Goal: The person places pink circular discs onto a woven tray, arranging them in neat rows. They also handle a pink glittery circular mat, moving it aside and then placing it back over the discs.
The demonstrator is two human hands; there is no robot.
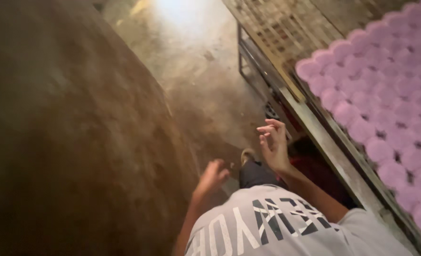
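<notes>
My left hand (213, 175) hangs low in front of my grey printed shirt (267, 227), fingers loosely curled, holding nothing. My right hand (273, 144) is raised beside a metal rack frame (324, 142), fingers spread and bent, holding nothing. It is close to the rack's edge but not touching it. On the rack at the right lies a tray of many round pink pieces (386, 109) set in rows. My dark trouser leg and a foot (248, 156) show below the hands on the concrete floor.
A large brown curved surface (68, 142) fills the left side. A narrow strip of concrete floor (196, 61) runs ahead between it and the rack, bright at the far end. A perforated tray (286, 23) sits further along the rack.
</notes>
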